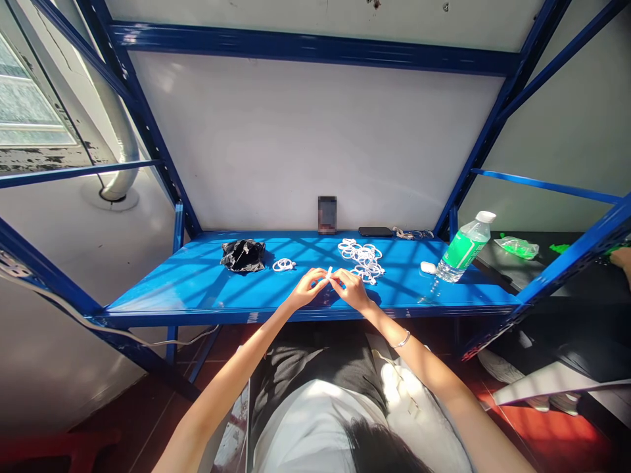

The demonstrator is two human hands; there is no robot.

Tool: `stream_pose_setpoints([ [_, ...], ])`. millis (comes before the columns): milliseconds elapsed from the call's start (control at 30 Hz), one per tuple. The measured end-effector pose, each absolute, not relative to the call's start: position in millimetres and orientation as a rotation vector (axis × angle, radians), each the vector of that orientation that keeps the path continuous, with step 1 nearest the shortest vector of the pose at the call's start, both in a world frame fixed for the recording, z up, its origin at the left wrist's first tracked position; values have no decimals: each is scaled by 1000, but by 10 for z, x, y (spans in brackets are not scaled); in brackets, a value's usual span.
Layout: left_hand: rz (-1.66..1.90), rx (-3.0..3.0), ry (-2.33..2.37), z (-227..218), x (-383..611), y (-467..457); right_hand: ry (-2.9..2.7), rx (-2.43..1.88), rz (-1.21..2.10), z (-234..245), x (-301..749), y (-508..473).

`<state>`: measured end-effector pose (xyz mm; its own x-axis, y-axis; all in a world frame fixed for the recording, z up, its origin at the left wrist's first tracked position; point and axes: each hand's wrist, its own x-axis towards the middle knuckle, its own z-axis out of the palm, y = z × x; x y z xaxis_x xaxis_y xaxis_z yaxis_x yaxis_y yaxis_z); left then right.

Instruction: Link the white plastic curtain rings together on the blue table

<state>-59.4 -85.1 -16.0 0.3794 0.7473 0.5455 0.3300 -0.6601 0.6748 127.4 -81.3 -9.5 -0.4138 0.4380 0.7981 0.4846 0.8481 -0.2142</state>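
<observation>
Over the front of the blue shelf (187, 282), my left hand (306, 289) and my right hand (351, 288) meet fingertip to fingertip. Together they pinch a small white piece (329, 272), too small to name. A silver bracelet sits on my right wrist. Just behind my right hand lies a heap of white rings or cords (363, 257). One small white coil (284, 265) lies apart, to the left of my hands.
A crumpled black bag (242, 255) lies at the left. A phone (327, 215) leans on the back wall, with a dark flat device (375, 231) beside it. A green-labelled water bottle (463, 248) and a small white object (428, 267) stand at the right. Blue frame posts flank the shelf.
</observation>
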Motion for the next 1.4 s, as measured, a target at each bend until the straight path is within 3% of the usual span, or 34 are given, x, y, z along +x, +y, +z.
stream_pose_setpoints([
  [200, 1151, 2099, 930, -121, -598, -876, -2087, -668, 182, -88, 1288, -797],
  [700, 1077, 1779, 784, -15, -626, -922, -1842, -623, 1246, -44, 1304, -737],
  [1400, 971, 1776, 655, 43, -620, -971, -1806, -623, 1375, 4, 1323, -708],
])
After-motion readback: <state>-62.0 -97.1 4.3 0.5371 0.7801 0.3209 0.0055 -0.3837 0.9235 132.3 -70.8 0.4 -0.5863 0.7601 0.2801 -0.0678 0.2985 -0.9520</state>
